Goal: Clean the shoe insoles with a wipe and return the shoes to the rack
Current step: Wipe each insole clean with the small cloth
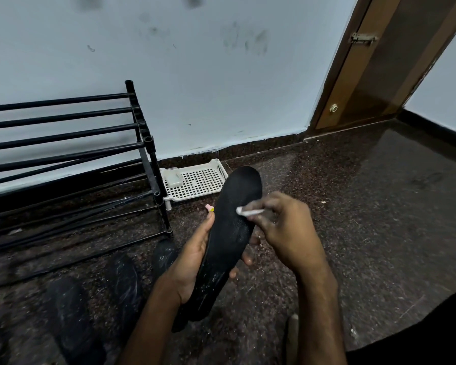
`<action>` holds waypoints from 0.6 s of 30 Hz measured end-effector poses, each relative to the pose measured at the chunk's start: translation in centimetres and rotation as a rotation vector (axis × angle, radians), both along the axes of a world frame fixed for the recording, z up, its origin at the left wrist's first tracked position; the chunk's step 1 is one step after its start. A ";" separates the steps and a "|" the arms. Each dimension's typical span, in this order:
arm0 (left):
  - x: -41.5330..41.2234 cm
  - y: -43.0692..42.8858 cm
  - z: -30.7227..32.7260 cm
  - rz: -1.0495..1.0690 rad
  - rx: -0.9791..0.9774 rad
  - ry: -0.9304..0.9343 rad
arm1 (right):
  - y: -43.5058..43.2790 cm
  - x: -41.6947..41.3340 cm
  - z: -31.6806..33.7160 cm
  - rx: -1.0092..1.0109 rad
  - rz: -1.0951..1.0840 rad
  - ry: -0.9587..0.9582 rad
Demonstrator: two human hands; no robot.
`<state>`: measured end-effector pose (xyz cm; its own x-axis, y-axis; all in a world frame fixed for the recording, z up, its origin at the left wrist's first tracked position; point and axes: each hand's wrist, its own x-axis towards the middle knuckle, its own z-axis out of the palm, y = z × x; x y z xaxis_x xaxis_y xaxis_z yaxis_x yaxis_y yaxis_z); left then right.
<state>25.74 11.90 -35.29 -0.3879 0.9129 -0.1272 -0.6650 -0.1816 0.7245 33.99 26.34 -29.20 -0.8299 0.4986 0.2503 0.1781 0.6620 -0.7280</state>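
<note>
One white mesh tray (pixel 203 180) sits on the floor (pixel 353 206) against the wall (pixel 195 75), just left of centre, touching the rack's end. It holds one small pale box (pixel 174 179) at its 9 o'clock end; the other end of the tray is hidden behind the insole's toe.

At 6 o'clock, your left hand (pixel 192 259) grips one black insole (pixel 234 219) from underneath, thumb along its left edge and fingertips curling round the right edge. The insole tilts with its toe towards 12 o'clock, and pale specks show near its heel. Your right hand (pixel 287 233) comes in from 4 o'clock, its fingers pinching one white wipe (pixel 249 212), rolled thin, with the tip pressed on the insole's middle. The right fingers are blurred.

One black rack (pixel 153 164) of horizontal bars fills 9 o'clock, cut off by the left edge. At 7 to 8 o'clock three dark shapes (pixel 124 280) lie on the floor below the rack, too blurred to tell shoes from insoles. A tiny pink and yellow thing (pixel 209 208) shows just past your left thumb; what it is cannot be made out.

One brown door (pixel 379 61) with a metal latch (pixel 362 39) stands at 1 o'clock, cut off at the top.
</note>
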 end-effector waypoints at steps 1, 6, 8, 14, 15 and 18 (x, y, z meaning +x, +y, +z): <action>-0.1 0.1 0.0 -0.003 0.007 0.009 | 0.1 -0.1 -0.2 0.064 -0.084 0.069; -0.1 0.5 0.4 0.118 0.012 -0.089 | -0.6 -1.1 -0.5 -0.014 0.012 -0.023; -0.3 0.8 0.1 0.173 0.005 -0.146 | -1.2 -1.3 -1.2 -0.100 0.130 -0.152; -0.1 1.0 0.7 0.191 -0.033 -0.233 | -1.5 -2.5 -2.4 0.135 -0.114 0.029; -0.1 0.9 0.7 0.193 -0.052 -0.228 | -1.5 -2.6 -2.2 0.119 -0.088 0.005; -0.1 0.9 1.0 0.195 -0.089 -0.211 | -2.4 -2.5 -1.2 0.115 0.073 -0.169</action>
<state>25.62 12.80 -34.27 -0.5117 0.8051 -0.2999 -0.7612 -0.2630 0.5928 31.54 23.95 -30.44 -0.8979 0.4116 0.1564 0.2396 0.7548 -0.6107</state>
